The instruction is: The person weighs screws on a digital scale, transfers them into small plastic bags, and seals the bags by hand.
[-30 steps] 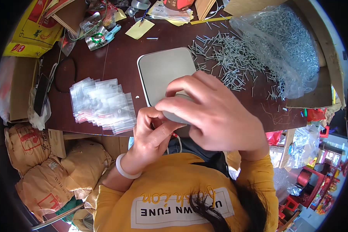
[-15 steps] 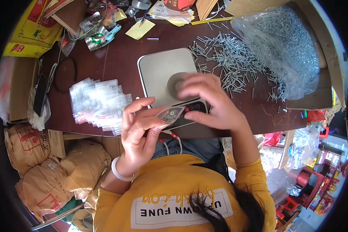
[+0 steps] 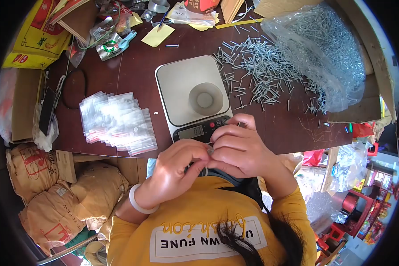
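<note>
In front of my chest, my left hand (image 3: 179,167) and my right hand (image 3: 238,148) meet, fingertips pinched together. Between them shows a sliver of a small clear plastic bag (image 3: 210,151); most of it is hidden by my fingers. Just beyond my hands is a digital scale (image 3: 175,84) with a dark display panel. A round grey cup (image 3: 206,98) rests on its plate, and nothing is visible inside. A spread stack of clear zip bags (image 3: 115,119) lies left of the scale. To the right is a loose pile of screws (image 3: 268,66).
A large clear plastic sack of screws (image 3: 328,53) leans in a cardboard box (image 3: 359,108) at the right. Yellow sticky notes (image 3: 158,35) and a single screw (image 3: 172,45) lie behind the scale. Brown paper sacks (image 3: 53,213) stand at the lower left, below the table.
My right hand has left the cup and come down to my left hand. Both now pinch the small bag, closer to my body. The cup stays on the scale.
</note>
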The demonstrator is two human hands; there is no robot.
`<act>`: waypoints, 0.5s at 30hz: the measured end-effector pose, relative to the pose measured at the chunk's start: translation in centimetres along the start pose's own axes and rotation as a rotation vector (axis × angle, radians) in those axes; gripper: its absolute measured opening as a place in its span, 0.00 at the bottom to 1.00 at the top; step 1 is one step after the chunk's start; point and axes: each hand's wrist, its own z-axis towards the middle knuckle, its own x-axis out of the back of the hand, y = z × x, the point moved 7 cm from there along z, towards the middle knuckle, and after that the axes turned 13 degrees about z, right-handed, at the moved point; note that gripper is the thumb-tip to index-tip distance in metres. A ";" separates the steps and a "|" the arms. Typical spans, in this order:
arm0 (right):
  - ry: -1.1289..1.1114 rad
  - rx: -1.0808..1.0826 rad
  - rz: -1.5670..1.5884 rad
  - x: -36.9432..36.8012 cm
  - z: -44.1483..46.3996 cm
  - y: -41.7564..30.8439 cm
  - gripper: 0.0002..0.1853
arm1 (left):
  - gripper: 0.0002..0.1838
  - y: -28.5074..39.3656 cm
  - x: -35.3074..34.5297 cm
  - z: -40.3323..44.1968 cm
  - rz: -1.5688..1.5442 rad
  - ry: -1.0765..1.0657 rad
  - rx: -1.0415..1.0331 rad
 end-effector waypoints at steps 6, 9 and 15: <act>-0.055 0.022 0.044 1.2 -1.5 -0.4 0.17 | 0.09 -0.1 0.8 -0.1 -0.032 -0.023 -0.011; 0.003 -0.068 0.226 2.4 -2.5 0.7 0.17 | 0.09 -0.6 0.9 -0.4 -0.059 -0.035 0.013; -0.020 -0.587 0.784 4.2 -10.6 5.7 0.15 | 0.06 -2.6 2.2 -1.5 -0.120 0.032 0.172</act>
